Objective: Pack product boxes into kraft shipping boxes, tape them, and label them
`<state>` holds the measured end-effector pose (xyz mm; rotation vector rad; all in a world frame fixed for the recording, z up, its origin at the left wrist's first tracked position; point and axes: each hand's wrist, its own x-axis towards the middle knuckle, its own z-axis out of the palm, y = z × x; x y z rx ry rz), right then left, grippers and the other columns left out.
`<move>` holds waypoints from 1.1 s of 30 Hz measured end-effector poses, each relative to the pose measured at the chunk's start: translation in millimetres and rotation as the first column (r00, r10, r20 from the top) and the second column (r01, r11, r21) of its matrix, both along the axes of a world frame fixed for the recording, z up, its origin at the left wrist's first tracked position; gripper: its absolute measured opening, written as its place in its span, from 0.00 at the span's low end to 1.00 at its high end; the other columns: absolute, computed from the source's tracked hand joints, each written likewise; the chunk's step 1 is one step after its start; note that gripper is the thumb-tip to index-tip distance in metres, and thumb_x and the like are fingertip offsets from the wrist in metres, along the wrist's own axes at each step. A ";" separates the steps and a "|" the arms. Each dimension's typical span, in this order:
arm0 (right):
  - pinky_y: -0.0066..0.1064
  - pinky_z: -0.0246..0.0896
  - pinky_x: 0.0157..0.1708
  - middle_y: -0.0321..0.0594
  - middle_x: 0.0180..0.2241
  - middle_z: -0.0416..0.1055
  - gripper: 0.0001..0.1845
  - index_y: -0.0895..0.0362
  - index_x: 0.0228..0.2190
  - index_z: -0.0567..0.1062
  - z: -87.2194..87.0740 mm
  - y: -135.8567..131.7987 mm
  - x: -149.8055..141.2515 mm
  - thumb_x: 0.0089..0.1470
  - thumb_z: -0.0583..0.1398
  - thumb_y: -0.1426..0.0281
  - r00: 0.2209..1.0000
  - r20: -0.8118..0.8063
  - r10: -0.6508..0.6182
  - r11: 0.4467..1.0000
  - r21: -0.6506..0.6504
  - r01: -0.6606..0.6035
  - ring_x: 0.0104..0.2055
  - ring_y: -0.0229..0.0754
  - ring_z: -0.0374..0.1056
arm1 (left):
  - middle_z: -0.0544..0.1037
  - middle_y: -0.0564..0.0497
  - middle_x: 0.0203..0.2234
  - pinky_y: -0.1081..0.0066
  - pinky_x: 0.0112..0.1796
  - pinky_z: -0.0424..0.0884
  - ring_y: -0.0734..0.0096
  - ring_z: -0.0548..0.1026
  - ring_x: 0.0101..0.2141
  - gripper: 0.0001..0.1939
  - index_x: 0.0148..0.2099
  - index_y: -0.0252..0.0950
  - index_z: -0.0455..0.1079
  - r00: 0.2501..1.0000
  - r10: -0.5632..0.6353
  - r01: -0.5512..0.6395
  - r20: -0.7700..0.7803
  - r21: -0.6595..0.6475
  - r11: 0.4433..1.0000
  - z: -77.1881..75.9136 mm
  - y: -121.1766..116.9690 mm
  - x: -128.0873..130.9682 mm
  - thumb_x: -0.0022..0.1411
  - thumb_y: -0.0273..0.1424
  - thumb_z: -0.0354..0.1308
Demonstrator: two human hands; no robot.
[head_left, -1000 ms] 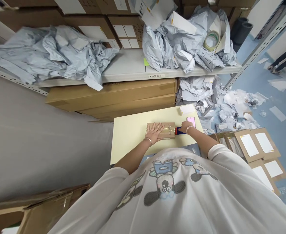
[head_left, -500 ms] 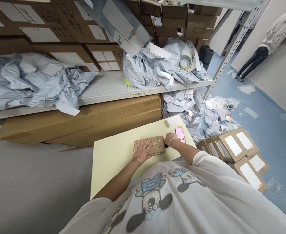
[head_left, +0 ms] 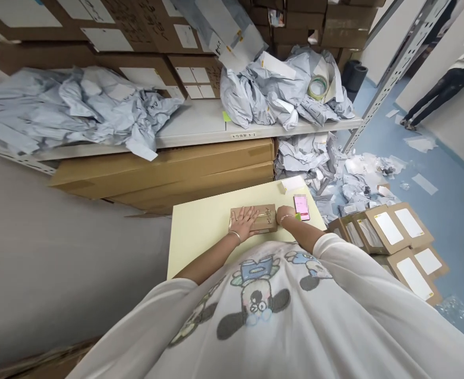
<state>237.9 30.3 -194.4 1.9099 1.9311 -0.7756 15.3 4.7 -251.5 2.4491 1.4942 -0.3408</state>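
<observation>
A small brown cardboard box with handwriting on its right end and a strip of tape along its top lies on the pale yellow table. My left hand rests flat on the box's left part, fingers spread. At the box's right end, my right hand is closed; whatever its fingers hold is hidden. A small green bit shows beside my right wrist. Just right of that hand lies a phone with a pink screen.
A small white box stands at the table's far edge. Behind is a shelf with grey plastic bags and a tape roll. Labelled cartons stand at right; packaging litters the floor. Another person stands at far right.
The view has shifted, so the table and box sit slightly higher and further right. My left hand stays flat on the box; my right hand stays closed at its right end.
</observation>
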 end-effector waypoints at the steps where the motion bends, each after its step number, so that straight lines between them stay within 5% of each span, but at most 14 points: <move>1: 0.44 0.74 0.48 0.63 0.46 0.80 0.22 0.66 0.48 0.81 1.5 -0.3 -0.1 0.51 0.68 0.70 1.000 0.001 -0.008 1.000 -0.005 0.008 0.52 0.62 0.77 | 0.39 0.45 0.76 0.28 0.65 0.33 0.36 0.33 0.74 0.48 0.78 0.49 0.40 1.000 0.008 -0.008 -0.002 -0.006 1.000 0.7 -1.0 -0.9 0.65 0.54 0.57; 8: 0.33 0.70 0.39 0.59 0.43 0.80 0.28 0.64 0.47 0.81 28.0 7.8 65.5 0.63 0.58 0.53 0.970 -0.088 -0.227 0.973 0.010 0.229 0.44 0.53 0.78 | 0.39 0.39 0.76 0.29 0.65 0.33 0.30 0.35 0.73 0.53 0.78 0.42 0.43 0.999 0.047 -0.048 -0.019 -0.034 0.998 18.7 -6.8 5.1 0.61 0.57 0.59; 11: 0.30 0.64 0.34 0.56 0.41 0.80 0.30 0.62 0.41 0.82 29.0 -9.7 103.3 0.63 0.57 0.47 0.895 -0.223 -0.387 0.909 0.074 0.411 0.40 0.48 0.76 | 0.43 0.34 0.75 0.34 0.67 0.30 0.32 0.39 0.73 0.56 0.77 0.34 0.49 0.991 -0.127 0.125 0.036 0.037 0.991 30.3 5.7 27.4 0.57 0.57 0.63; 13: 0.30 0.60 0.32 0.55 0.37 0.80 0.29 0.61 0.34 0.81 23.7 -27.2 119.8 0.64 0.56 0.48 0.847 -0.284 -0.450 0.859 0.121 0.497 0.38 0.47 0.75 | 0.53 0.35 0.73 0.39 0.68 0.30 0.38 0.45 0.73 0.54 0.75 0.35 0.54 0.919 -0.388 0.388 0.073 0.012 0.921 36.5 24.0 49.0 0.54 0.54 0.66; 15: 0.30 0.56 0.30 0.52 0.33 0.79 0.28 0.60 0.28 0.79 15.7 -45.0 129.6 0.64 0.57 0.49 0.796 -0.332 -0.507 0.808 0.140 0.573 0.35 0.46 0.74 | 0.66 0.38 0.67 0.44 0.68 0.33 0.42 0.53 0.70 0.49 0.70 0.38 0.63 0.791 -0.605 0.612 0.092 -0.099 0.784 39.3 46.0 71.4 0.50 0.51 0.69; 18: 0.30 0.51 0.27 0.47 0.26 0.76 0.28 0.58 0.23 0.76 2.5 -67.9 137.4 0.63 0.58 0.49 0.714 -0.418 -0.562 0.751 0.105 0.652 0.29 0.42 0.70 | 0.77 0.40 0.57 0.49 0.66 0.44 0.43 0.65 0.61 0.39 0.57 0.40 0.75 0.703 -0.708 0.697 0.068 -0.267 0.666 35.0 71.5 96.8 0.42 0.48 0.73; 23: 0.31 0.48 0.25 0.37 0.16 0.66 0.30 0.54 0.16 0.68 -19.3 -91.4 143.4 0.57 0.62 0.46 0.534 -0.597 -0.598 0.668 -0.003 0.744 0.22 0.39 0.62 | 0.81 0.38 0.45 0.51 0.58 0.54 0.42 0.68 0.53 0.29 0.43 0.40 0.81 0.740 -0.673 0.634 0.002 -0.338 0.696 16.6 78.1 113.2 0.36 0.44 0.75; 28: 0.31 0.50 0.23 0.33 0.14 0.62 0.35 0.54 0.15 0.68 -38.6 -98.5 142.5 0.42 0.64 0.36 0.238 -0.782 -0.576 0.597 -0.203 0.776 0.20 0.37 0.57 | 0.83 0.42 0.35 0.45 0.61 0.51 0.40 0.70 0.52 0.24 0.37 0.42 0.82 0.797 -0.602 0.522 -0.050 -0.444 0.728 11.0 75.8 128.5 0.34 0.44 0.76; 31: 0.32 0.56 0.24 0.34 0.16 0.66 0.35 0.55 0.17 0.72 -42.2 -97.4 140.6 0.36 0.66 0.34 0.048 -0.854 -0.517 0.602 -0.323 0.730 0.20 0.37 0.59 | 0.84 0.40 0.45 0.43 0.64 0.45 0.35 0.68 0.60 0.34 0.46 0.41 0.82 0.822 -0.569 0.524 0.027 -0.428 0.736 19.3 73.0 130.8 0.34 0.47 0.76; 33: 0.33 0.62 0.28 0.37 0.20 0.72 0.33 0.55 0.21 0.75 -39.4 -93.8 135.9 0.36 0.67 0.36 -0.070 -0.889 -0.453 0.590 -0.357 0.724 0.24 0.41 0.65 | 0.75 0.37 0.60 0.43 0.67 0.41 0.34 0.57 0.68 0.47 0.60 0.40 0.75 0.873 -0.451 0.488 0.185 -0.352 0.799 27.4 67.8 126.8 0.36 0.49 0.76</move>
